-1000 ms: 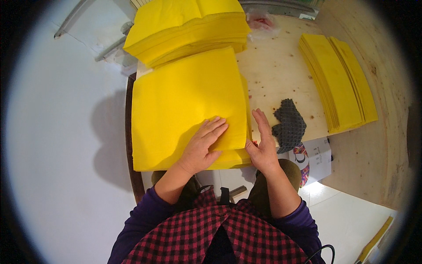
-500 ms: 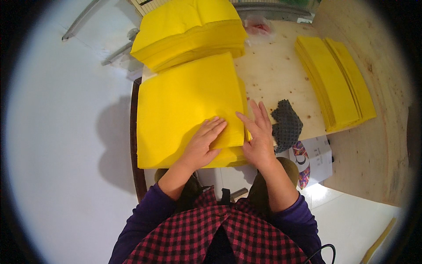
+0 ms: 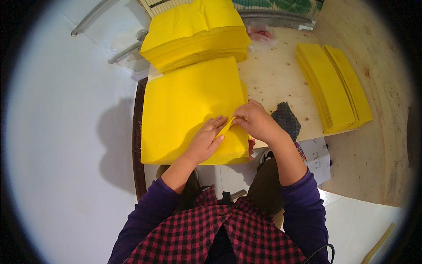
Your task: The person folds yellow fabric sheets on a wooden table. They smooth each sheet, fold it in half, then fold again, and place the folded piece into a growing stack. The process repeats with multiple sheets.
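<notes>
In front of me lies a stack of yellow fabric sheets (image 3: pixel 184 105), felt-like in look. My left hand (image 3: pixel 204 140) rests on the top sheet, fingers stretched out and thumb spread. Just right of it, my right hand (image 3: pixel 256 122) pinches a narrow turned-up piece of the yellow sheet (image 3: pixel 227 127) between thumb and fingers. That raised piece runs beside the left fingers and thumb. A dark grey waffle-textured cloth (image 3: pixel 287 119) lies right of my right hand, partly behind the forearm.
Behind stands a taller yellow stack (image 3: pixel 198 42). Two narrow piles of folded yellow fabric (image 3: pixel 327 86) lie on the wooden tabletop (image 3: pixel 274 72) at right, near an upright wooden panel (image 3: pixel 378 88). A clear plastic bag (image 3: pixel 263 33) holds something red. A white printed package (image 3: pixel 317 158) sits below.
My right hand has gone from spread fingers at the stack's right edge to a pinch, turning up part of the yellow sheet toward the left hand. The left hand stays flat.
</notes>
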Tool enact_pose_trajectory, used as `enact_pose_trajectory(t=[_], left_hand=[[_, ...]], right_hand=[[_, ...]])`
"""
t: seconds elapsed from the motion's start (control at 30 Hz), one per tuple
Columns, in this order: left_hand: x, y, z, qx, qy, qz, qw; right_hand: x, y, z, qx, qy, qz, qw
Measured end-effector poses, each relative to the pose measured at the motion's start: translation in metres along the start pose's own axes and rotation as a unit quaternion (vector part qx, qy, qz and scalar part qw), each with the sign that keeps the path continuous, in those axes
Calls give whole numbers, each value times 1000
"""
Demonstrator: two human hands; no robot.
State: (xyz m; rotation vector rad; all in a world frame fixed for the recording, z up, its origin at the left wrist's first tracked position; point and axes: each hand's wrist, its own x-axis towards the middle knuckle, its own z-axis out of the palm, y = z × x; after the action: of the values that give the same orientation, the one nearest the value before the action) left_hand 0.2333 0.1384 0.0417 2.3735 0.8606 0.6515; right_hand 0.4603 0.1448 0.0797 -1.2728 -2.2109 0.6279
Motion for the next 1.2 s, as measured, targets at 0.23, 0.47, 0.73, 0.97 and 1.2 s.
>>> enact_pose_trajectory(t=[0.23,0.47,0.73,0.97,1.2], left_hand=[[-2,-6,2,-22,6,-7,1000],[-2,-5,3,-38,17,-17,999],[-2,-7,2,-27,9,-4,1000],[-2,-5,2,-37,19,-5,999],[-1,-9,3,-52,21,1,998]], right_hand=[[-48,9,1,94,209,107,967],[-96,66,-16,-15,232,257,938],[-114,109,7,-41,212,230,949],[-104,98,-1,-65,234,221,945],[-76,28,-4,211,82,125,966]])
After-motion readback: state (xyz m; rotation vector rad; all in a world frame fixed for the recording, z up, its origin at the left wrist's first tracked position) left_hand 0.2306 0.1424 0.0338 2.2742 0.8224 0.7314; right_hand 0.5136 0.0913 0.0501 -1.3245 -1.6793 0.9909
